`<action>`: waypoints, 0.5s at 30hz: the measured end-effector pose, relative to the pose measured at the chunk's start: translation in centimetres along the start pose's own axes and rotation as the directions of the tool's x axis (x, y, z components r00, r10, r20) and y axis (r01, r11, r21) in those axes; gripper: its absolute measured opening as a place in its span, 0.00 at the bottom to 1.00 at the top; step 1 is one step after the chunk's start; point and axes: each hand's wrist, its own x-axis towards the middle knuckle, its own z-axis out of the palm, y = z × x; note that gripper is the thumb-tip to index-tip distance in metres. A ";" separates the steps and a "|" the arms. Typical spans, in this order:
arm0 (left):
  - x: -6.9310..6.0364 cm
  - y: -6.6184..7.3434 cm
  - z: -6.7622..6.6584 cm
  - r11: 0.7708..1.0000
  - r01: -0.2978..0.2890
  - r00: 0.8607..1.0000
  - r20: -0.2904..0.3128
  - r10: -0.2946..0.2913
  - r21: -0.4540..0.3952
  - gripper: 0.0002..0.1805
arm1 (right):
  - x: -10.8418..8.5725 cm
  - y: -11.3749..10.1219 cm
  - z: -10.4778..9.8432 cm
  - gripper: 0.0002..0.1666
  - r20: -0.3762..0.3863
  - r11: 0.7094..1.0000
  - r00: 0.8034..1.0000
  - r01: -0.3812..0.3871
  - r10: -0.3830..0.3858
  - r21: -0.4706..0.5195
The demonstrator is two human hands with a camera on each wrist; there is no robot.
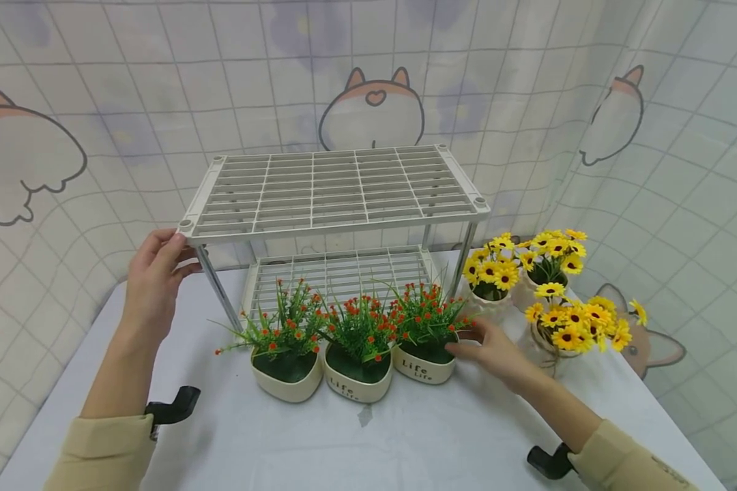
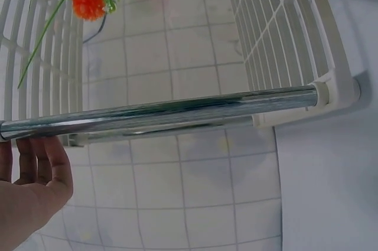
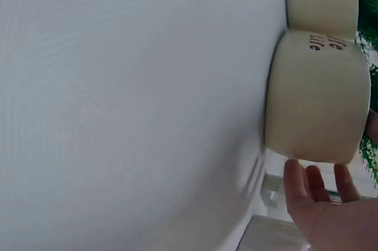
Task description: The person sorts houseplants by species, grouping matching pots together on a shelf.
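Note:
A white two-tier rack with metal poles stands on the table; my left hand holds its upper front-left corner. The left wrist view has the left hand at one end of a metal pole. Before the rack stand three cream pots with red flowers: left, middle and right. My right hand grips the right pot's side, thumb near the rim. Seen from the right wrist, fingertips of the right hand touch that pot.
Several pots with yellow flowers stand right of the rack, one near its pole and another just beyond my right hand. White cloth covers the table. A patterned curtain hangs behind the rack.

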 end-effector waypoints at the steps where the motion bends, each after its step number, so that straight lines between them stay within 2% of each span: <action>1: 0.0 0.0 0.1 1.000 0.004 1.000 -0.004 -0.004 -0.004 0.11 | 0.0 0.1 0.0 0.41 0.009 1.000 1.000 0.000 0.000 0.000; 8: 0.3 0.1 0.5 1.000 0.018 0.999 -0.049 -0.019 -0.024 0.10 | -0.2 0.2 0.1 0.49 0.079 1.000 0.997 0.001 -0.001 0.005; 15: 0.2 -0.1 0.7 1.000 0.026 0.997 -0.074 -0.027 -0.011 0.11 | -0.2 0.7 0.3 0.55 0.169 0.997 0.985 0.015 -0.027 0.073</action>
